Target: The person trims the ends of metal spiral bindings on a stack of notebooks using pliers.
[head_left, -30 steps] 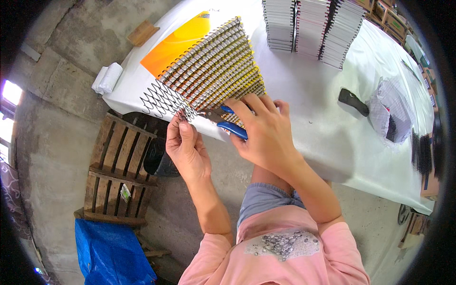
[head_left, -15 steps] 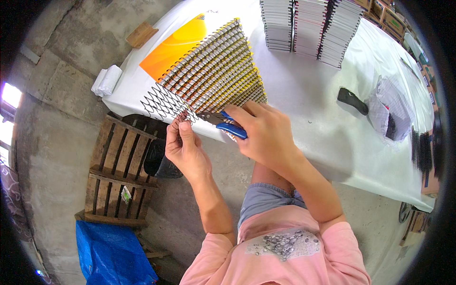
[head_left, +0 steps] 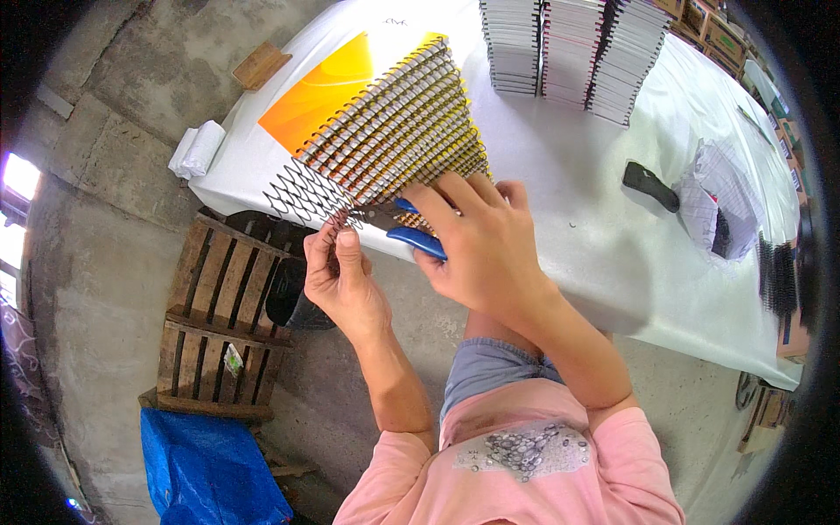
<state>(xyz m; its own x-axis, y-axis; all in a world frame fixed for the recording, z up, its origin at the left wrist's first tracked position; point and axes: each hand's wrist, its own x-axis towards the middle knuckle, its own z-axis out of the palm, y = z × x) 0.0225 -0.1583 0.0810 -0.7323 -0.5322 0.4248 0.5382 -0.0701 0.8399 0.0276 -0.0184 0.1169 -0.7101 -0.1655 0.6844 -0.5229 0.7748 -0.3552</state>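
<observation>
A fanned row of spiral-bound notebooks (head_left: pixel 394 122) with an orange and yellow cover lies at the table's near left edge. Long black spiral coil ends (head_left: pixel 302 194) stick out from their left corner. My left hand (head_left: pixel 350 276) is closed, pinching coil ends between thumb and fingers. In my right hand (head_left: pixel 490 236) are blue-handled pliers (head_left: pixel 416 242), their handles spread apart. The pliers' dark jaws reach in beside the coils just above my left fingertips; whether they touch a wire I cannot tell.
Three tall stacks of spiral-bound books (head_left: pixel 560 52) stand at the back of the white-covered table (head_left: pixel 560 166). On the right lie a black object (head_left: pixel 650 185), a plastic bag (head_left: pixel 722 201) and a bundle of black coils (head_left: pixel 776 276). A wooden pallet (head_left: pixel 219 324) and black bucket (head_left: pixel 293 293) sit below left.
The pliers have moved slightly left, toward the coil ends, and their handles are wider apart. My right fingers have spread. The left hand has barely moved.
</observation>
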